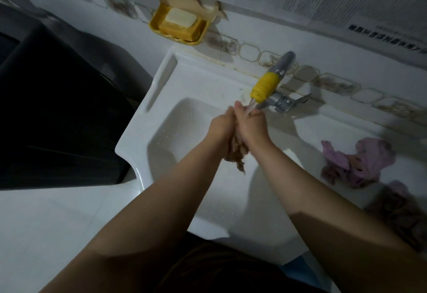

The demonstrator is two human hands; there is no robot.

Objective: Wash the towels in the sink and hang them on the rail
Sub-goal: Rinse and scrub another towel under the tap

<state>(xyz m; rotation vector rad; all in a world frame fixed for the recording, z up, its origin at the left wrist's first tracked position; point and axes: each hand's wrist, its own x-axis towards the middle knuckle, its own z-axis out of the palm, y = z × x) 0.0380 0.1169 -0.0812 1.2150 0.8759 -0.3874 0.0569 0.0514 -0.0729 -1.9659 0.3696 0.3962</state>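
Both hands, left hand (220, 124) and right hand (251, 126), squeeze brown towel (238, 151) under tap (265, 87).

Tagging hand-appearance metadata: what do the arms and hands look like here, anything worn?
Both forearms are bare up to the frame edge: no sleeves, gloves, watch or rings show. The left hand and right hand look wet under the running tap. Dim light; fine details on the fingers cannot be told.

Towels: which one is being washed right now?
The brownish towel bunched between both hands under the tap's water; the purple towel and another darker one lie untouched on the right ledge.
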